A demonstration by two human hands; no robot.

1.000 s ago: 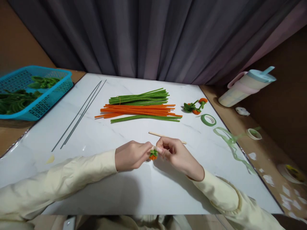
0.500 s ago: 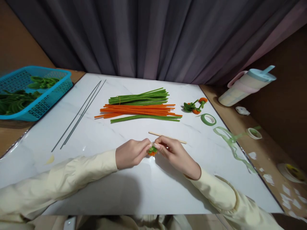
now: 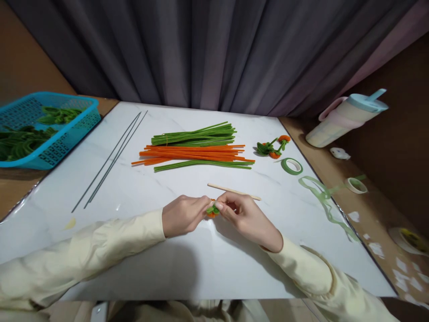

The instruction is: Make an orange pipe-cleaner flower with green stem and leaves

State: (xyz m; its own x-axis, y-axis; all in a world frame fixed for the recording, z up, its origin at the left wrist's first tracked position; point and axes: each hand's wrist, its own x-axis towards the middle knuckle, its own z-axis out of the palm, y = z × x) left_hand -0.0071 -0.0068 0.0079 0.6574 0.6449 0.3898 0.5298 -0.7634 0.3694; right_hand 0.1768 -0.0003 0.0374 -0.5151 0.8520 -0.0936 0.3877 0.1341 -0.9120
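Between my two hands is a small orange-and-green pipe-cleaner flower (image 3: pixel 212 210), its green part on top and orange showing above and below. My left hand (image 3: pixel 186 216) is closed, pinching the flower from the left. From the right, the thumb and finger of my right hand (image 3: pixel 241 218) pinch its green part. The fingers cover much of the flower. Just beyond my right hand lies a thin wooden stick (image 3: pixel 233 191). Farther off are orange pipe cleaners (image 3: pixel 194 154), a bundle of green pipe cleaners (image 3: pixel 197 136) and a few loose green ones (image 3: pixel 204 166).
Finished-looking orange-and-green flowers (image 3: pixel 275 147) lie by green floral tape (image 3: pixel 292 166) and a loose tape strip (image 3: pixel 323 197). Thin dark wires (image 3: pixel 114 161) lie left. A blue basket (image 3: pixel 72 134) holds green leaf shapes. A tumbler (image 3: pixel 338 127) and paper scraps (image 3: pixel 377 249) sit right.
The flower has turned slightly between my fingers, so orange now also shows at its far side. Both hands stay in nearly the same place.
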